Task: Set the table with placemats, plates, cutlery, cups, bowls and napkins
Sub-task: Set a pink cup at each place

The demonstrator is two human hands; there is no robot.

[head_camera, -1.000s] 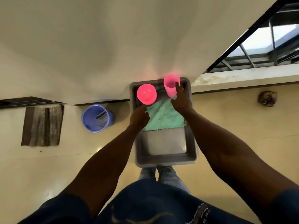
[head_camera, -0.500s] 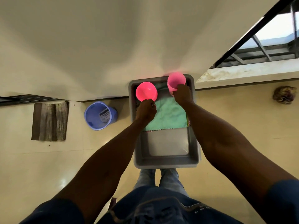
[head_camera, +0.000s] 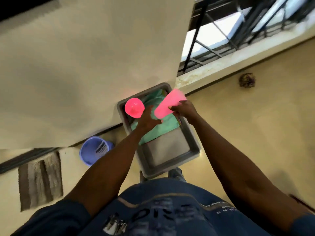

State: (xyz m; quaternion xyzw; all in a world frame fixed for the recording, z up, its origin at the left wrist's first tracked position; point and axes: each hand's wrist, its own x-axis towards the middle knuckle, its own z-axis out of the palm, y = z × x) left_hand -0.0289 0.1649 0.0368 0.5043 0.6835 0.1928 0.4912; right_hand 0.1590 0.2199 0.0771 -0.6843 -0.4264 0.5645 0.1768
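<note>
A grey plastic tub (head_camera: 194, 143) stands on the floor against the wall, just in front of my feet. A green cloth (head_camera: 160, 128) lies in its far half, over other items I cannot make out. My left hand (head_camera: 148, 118) holds a pink cup (head_camera: 134, 107) by its side, over the tub's far left corner, with the round end facing me. My right hand (head_camera: 185, 109) grips a second pink cup (head_camera: 167, 104), which is tilted on its side above the cloth.
A purple bucket (head_camera: 94, 150) stands on the floor left of the tub. A striped brown mat (head_camera: 40, 181) lies further left. A cream wall (head_camera: 85, 65) rises behind the tub, with a barred window (head_camera: 238, 28) to the right. A dark clump (head_camera: 247, 80) lies on the floor at right.
Both hands have lifted the pink cups off the cloth. The right cup has tipped onto its side. My head has turned, so the whole scene looks rotated.
</note>
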